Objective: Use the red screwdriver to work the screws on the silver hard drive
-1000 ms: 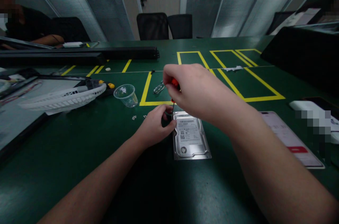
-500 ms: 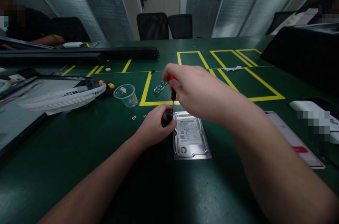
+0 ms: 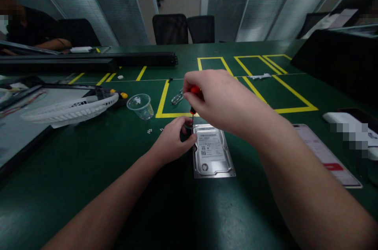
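A silver hard drive [image 3: 217, 151] with a white label lies flat on the green table. My right hand [image 3: 211, 94] is closed around the red and black handle of a screwdriver [image 3: 193, 111], held nearly upright. Its thin shaft points down at the drive's far left corner; the tip is hard to make out. At that same corner, my left hand [image 3: 174, 139] is curled in, thumb on the drive's left edge and fingertips beside the shaft. Several tiny screws [image 3: 149, 131] lie left of this hand.
A clear plastic cup [image 3: 140, 106] stands left of the hands, near a white curved plastic part [image 3: 73, 109]. Clear-wrapped pieces [image 3: 177, 97] lie beyond my right hand. On the right are a tablet [image 3: 330, 159] and a white device [image 3: 348, 126]. A person [image 3: 38, 29] sits far left.
My right hand has shifted its grip and turned on the screwdriver handle, with the red end now showing more between thumb and fingers. My left hand and the drive have stayed put.
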Motion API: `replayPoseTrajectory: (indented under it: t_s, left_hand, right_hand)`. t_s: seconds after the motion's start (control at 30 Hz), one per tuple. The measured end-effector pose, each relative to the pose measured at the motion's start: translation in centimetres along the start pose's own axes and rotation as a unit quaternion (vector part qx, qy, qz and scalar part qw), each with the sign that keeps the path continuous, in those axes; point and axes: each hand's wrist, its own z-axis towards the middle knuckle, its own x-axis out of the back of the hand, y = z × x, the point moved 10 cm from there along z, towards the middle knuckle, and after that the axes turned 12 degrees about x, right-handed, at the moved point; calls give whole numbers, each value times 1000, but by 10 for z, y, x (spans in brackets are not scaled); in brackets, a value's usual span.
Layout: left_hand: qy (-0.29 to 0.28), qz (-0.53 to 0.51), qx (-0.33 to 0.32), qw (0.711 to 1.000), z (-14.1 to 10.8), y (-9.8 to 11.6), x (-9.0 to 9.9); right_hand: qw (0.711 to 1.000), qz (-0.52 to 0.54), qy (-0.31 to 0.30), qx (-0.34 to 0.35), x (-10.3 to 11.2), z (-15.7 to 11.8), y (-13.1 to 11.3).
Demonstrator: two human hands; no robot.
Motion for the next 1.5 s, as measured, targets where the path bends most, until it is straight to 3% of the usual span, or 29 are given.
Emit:
replayPoseTrajectory:
  t_s: [0.47, 1.07, 1.3, 1.5]
  left_hand:
    - [1, -2, 6, 1000, 1, -1, -1]
    - [6, -6, -4, 1000, 0, 1, 0]
    - [4, -6, 2, 1000, 0, -1, 1]
    - [-3, -4, -3, 1000, 0, 0, -1]
  right_hand:
    - [999, 33, -20, -5, -5, -3, 2]
    - [999, 21, 17, 44, -2, -1, -3]
    - [999, 32, -3, 1, -4, -2, 1]
    - [1000, 24, -7, 8, -4, -2, 3]
